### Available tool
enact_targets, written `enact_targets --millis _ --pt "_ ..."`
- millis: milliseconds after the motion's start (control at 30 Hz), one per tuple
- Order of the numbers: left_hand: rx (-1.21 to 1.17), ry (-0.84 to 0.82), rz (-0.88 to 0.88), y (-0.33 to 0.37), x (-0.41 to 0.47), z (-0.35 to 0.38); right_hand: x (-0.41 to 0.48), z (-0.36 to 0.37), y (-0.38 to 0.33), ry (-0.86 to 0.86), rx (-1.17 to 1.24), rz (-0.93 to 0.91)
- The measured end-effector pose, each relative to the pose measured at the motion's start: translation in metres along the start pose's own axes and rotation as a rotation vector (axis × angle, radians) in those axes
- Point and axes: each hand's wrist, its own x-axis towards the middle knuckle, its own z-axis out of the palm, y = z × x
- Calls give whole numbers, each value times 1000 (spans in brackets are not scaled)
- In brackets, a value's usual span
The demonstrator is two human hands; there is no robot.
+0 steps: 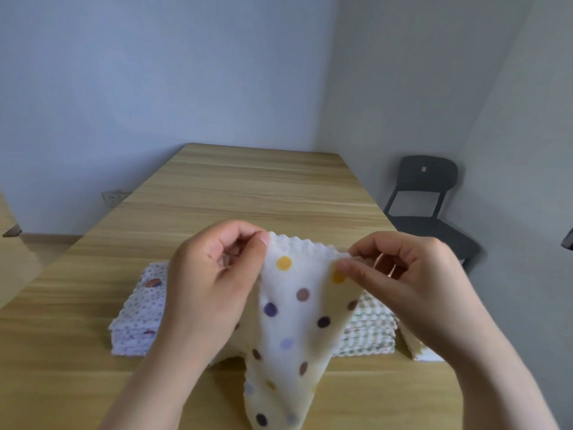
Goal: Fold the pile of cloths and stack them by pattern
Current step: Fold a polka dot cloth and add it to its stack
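Polka-dot cloth: cream, with yellow, purple and brown dots and a scalloped top edge. It is held up between the hands above the tabletop and hangs from that edge down towards the camera, unfolded.

Left hand: fingers curled, the cloth's top left corner pinched between thumb and forefinger.

Right hand: fingers curled likewise, the top right corner pinched. The two hands are set close together, so the top edge is only partly stretched.

Speckled stack: folded cloths with small dots, lying on the tabletop below and to the left of the left hand.

Checked stack: folded pale green-and-cream cloths, lying below the right hand and partly hidden by the hanging cloth.

Chair: dark, standing beyond the right hand, off the tabletop.

Step judged in hand: one cloth is being spread by its corners ahead of its first fold. A pile of this pattern cannot be made out. The next move is judged to call for the corners to be drawn apart until the edge is taut, then for the cloth to be laid flat or doubled with its edges matched.
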Motion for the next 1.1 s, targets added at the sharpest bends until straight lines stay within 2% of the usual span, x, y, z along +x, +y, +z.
enact_targets --millis 233,600,767,900,1000,1100 --pt "64 43 103 2 0 0 0 -2 -4 133 -136 -116" --pt "-18 -62 246 31 -5 -2 1 -8 -16 228 -252 -214" --pt "31 -3 237 30 -4 -2 -1 -10 -16 272 -225 -174" --pt "80 51 215 26 -5 2 -4 -14 -19 190 -226 -155" --pt "70 78 182 21 -4 5 -8 -15 -19 139 -96 -97" --pt "46 101 138 16 -5 7 -9 -16 -19 183 23 -93"
